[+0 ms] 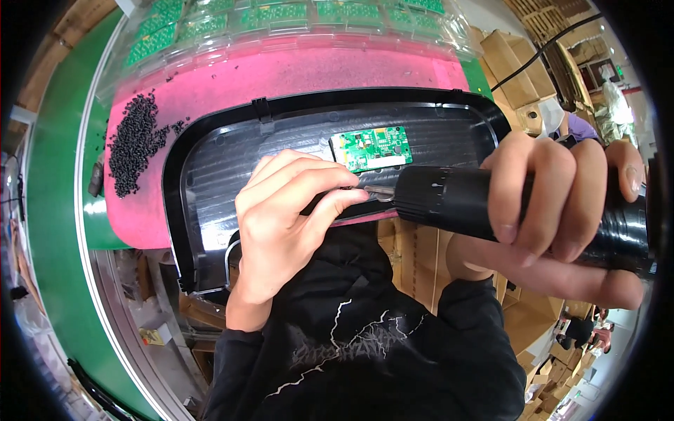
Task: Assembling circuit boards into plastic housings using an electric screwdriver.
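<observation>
My right hand is wrapped round a black electric screwdriver, held nearly level with its metal bit pointing left. At the bit's tip my left hand is closed in a pinch of thumb and forefinger. A small dark piece that looks like a black screw shows between those fingertips, mostly hidden. Beneath both hands lies a shallow black plastic housing with a raised rim. A green circuit board with a white connector rests inside it, just beyond my fingers.
A heap of small black screws lies at the left on the pink mat. Clear plastic trays of green circuit boards stand along the far side. Cardboard boxes are at the right. The green table extends left beyond a metal edge.
</observation>
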Tool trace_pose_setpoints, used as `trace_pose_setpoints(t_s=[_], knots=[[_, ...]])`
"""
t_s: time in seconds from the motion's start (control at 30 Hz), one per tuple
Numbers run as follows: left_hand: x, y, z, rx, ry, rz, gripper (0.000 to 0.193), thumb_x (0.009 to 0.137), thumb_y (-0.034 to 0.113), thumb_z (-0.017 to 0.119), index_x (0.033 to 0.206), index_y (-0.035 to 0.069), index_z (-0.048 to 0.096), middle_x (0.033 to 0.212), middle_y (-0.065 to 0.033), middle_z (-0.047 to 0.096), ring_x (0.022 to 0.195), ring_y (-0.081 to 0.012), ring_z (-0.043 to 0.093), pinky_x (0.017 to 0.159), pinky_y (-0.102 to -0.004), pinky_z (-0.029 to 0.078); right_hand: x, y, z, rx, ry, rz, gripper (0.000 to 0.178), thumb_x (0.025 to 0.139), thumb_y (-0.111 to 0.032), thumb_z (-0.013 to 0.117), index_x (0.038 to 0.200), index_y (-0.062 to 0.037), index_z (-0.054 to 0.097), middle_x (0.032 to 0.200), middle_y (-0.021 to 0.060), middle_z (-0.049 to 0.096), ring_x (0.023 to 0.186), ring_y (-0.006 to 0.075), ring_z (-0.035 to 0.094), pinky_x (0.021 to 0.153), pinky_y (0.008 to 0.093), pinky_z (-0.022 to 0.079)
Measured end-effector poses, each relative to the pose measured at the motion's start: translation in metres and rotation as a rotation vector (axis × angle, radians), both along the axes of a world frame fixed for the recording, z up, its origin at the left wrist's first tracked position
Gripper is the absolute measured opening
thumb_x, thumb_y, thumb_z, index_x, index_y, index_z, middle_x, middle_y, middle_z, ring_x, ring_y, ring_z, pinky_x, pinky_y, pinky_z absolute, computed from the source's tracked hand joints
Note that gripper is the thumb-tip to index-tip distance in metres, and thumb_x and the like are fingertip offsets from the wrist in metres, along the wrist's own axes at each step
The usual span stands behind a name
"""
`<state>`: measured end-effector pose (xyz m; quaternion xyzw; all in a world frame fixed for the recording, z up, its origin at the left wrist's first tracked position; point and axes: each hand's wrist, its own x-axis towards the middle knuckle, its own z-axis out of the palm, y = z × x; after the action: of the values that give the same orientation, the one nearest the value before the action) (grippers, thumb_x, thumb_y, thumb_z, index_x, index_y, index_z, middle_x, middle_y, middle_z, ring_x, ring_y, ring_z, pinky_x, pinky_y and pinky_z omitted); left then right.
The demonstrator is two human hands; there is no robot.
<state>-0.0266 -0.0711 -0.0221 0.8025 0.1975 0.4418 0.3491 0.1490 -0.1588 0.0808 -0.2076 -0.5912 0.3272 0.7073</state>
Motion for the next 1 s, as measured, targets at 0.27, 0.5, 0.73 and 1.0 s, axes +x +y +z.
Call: trace_pose_setpoints(t_s=[0.27,0.5,0.73,1.0], knots=[[0.0,0.003,-0.003,0.043,-0.053,-0.024,0.021,0.064,0.005,0.081,0.082,0.006,0.07,0.078,-0.0048,0.069,0.074,-0.0214,0.065,0.07,-0.0322,0.046,-0.009,0.013,-0.016,0.12,0.069,-0.01,0.057,0.077,-0.042,0.072,0.111,-0.0062,0.044,0.068,-0.0019,0.054,0.048,0.0088,0.052,0.046,0.0238,0.047],[0.001,0.004,-0.006,0.124,0.022,-0.071,0.021,0.069,0.002,0.075,0.086,0.006,0.064,0.082,-0.0044,0.065,0.08,-0.0239,0.062,0.073,-0.0341,0.043,-0.015,0.022,-0.028,0.239,0.128,-0.029,0.059,0.077,-0.039,0.074,0.115,-0.0065,0.042,0.07,-0.0003,0.057,0.047,0.0087,0.052,0.045,0.0229,0.049],[-0.002,0.008,-0.006,0.163,0.129,-0.089,0.02,0.07,0.004,0.073,0.086,0.007,0.062,0.082,-0.0026,0.061,0.082,-0.0224,0.059,0.073,-0.0347,0.042,-0.006,0.027,-0.017,0.084,-0.094,0.059,0.063,0.079,-0.044,0.076,0.116,-0.0064,0.041,0.068,0.0013,0.057,0.043,0.0086,0.05,0.043,0.0235,0.048],[-0.001,0.008,-0.004,0.233,0.165,-0.045,0.017,0.07,0.005,0.072,0.084,0.008,0.063,0.082,-0.0011,0.061,0.081,-0.0195,0.059,0.072,-0.0325,0.041,-0.016,0.025,-0.02,0.025,0.129,0.042,0.062,0.078,-0.044,0.076,0.116,-0.008,0.043,0.067,0.0017,0.057,0.043,0.0106,0.05,0.044,0.0256,0.047]])
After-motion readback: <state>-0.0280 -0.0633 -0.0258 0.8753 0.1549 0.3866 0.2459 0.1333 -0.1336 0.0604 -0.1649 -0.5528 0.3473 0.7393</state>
